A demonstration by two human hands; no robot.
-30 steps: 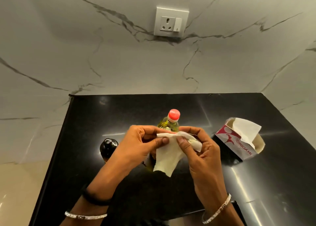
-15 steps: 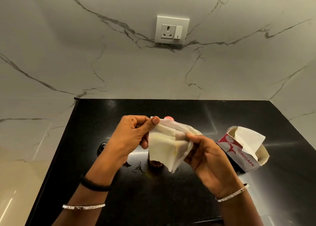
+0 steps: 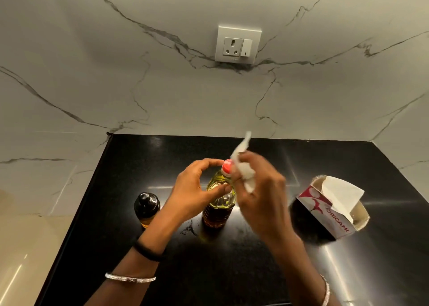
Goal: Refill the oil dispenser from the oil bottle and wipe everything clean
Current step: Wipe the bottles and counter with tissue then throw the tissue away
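Black counter [image 3: 232,271]: bottle [image 3: 220,203] stood centre, dispenser [image 3: 146,207] to its left. My L hand [image 3: 192,189] gripped its neck; R hand [image 3: 262,194] pinched tissue [image 3: 246,175] at cap [image 3: 227,165]. Risk: oily plastic could've slipped, tipping bottle.

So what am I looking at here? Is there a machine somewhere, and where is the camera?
There is no machine here. A person works with bare hands, and the one camera sits on their head, looking forward and down, so you see roughly what they see. The left hand curls round the neck of the oil bottle, whose red cap is on. The right hand, blurred, pinches a white tissue beside the cap. On the black counter also stand the dispenser, left of the bottle, and an open tissue box to the right. A socket sits on the wall.
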